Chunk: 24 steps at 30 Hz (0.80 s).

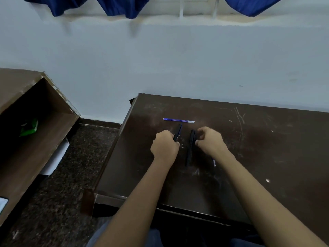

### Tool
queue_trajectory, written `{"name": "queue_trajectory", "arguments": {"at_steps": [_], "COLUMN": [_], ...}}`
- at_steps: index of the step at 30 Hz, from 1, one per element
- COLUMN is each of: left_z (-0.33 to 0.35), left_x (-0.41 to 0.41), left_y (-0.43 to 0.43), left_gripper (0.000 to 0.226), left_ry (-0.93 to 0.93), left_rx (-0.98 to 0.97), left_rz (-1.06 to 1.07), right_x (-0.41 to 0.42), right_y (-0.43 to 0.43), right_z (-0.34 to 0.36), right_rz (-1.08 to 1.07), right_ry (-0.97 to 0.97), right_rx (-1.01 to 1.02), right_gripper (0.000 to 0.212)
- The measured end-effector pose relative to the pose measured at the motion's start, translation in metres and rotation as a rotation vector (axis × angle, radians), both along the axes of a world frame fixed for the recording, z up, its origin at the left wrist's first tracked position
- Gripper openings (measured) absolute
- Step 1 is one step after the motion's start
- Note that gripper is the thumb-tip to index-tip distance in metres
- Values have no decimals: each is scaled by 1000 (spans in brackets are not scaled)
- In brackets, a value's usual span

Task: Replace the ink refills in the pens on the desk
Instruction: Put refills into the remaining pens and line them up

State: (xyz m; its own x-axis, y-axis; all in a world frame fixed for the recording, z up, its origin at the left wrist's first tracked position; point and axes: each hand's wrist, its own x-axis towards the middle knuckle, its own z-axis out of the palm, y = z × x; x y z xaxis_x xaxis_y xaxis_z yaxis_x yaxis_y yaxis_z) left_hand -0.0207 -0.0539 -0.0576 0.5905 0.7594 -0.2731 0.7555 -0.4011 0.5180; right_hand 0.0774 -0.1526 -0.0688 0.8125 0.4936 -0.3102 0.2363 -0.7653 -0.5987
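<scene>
I am pinching one slim dark plastic pen (178, 131) in my left hand (165, 144), fingers closed around its lower end, tip pointing away. My right hand (211, 140) is curling beside the second dark pen (190, 147) lying on the scuffed dark brown wooden desk (267, 148); whether it is gripping, I cannot tell. The thin blue ink refill (178, 120) is lying just beyond both pens. A careless nudge could be rolling that refill away, or loose small parts could be scattering across the desk.
</scene>
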Motion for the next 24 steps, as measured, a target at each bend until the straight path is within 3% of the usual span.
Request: {"name": "queue_trajectory", "arguments": {"at_steps": [10,17,24], "left_z": [-35,-45,-46], "left_x": [20,22,22], "left_y": [-13,-9,-9], "left_gripper": [38,49,46], "left_ry": [32,-51,-56], "left_rx": [50,-45,-41], "left_rz": [-159,-280,-313], "right_x": [-18,-16,-13], "right_y": [5,4,4], "right_z": [-23,-25,-25], "right_rz": [156,171,189], "right_ry": [56,39,41], "right_rx": [-135,-119,-141], "right_gripper": [76,69,72]}}
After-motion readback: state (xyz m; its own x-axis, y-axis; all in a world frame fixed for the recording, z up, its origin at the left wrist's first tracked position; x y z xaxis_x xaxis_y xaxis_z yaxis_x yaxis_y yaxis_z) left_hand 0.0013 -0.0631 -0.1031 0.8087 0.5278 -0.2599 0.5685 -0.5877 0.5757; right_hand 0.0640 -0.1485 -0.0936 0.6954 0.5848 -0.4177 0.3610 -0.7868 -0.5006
